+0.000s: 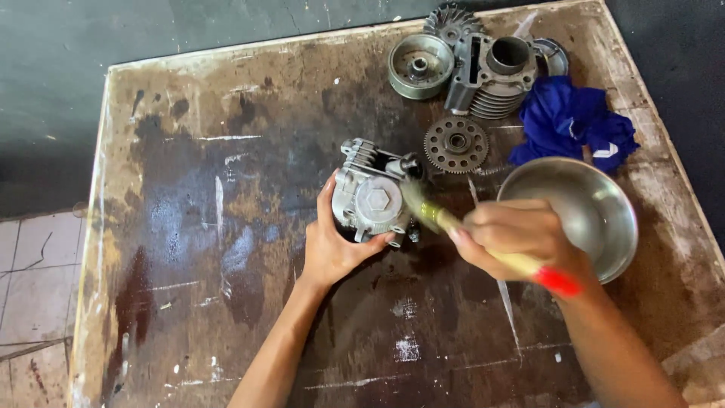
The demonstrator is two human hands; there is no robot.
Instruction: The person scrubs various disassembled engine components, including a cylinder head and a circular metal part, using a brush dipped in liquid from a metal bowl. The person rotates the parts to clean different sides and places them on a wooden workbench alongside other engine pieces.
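The left hand (332, 245) is wrapped around a grey metal engine part (371, 198) near the middle of the stained wooden counter (189, 227), thumb and fingers closed on its lower edge, holding it on the board with a hexagonal bolt head facing up. The right hand (513, 234) — at about three o'clock from that part — is closed around a paintbrush (483, 245) with a pale wooden handle and a red end; its bristles, blurred, touch the right side of the engine part.

Just beyond the right hand, at three o'clock, a shiny steel bowl (596, 204) sits tilted on the counter, partly hidden by the knuckles. At one o'clock from the engine part lies a toothed gear disc (456, 143), close by but apart from it. Further up toward twelve to one o'clock stand a round drum-like part (420, 66), a finned cylinder block (495, 75) and a finned wheel (451, 21) behind them. A crumpled blue cloth (570, 121) lies at two o'clock — between the cylinder block and the bowl.
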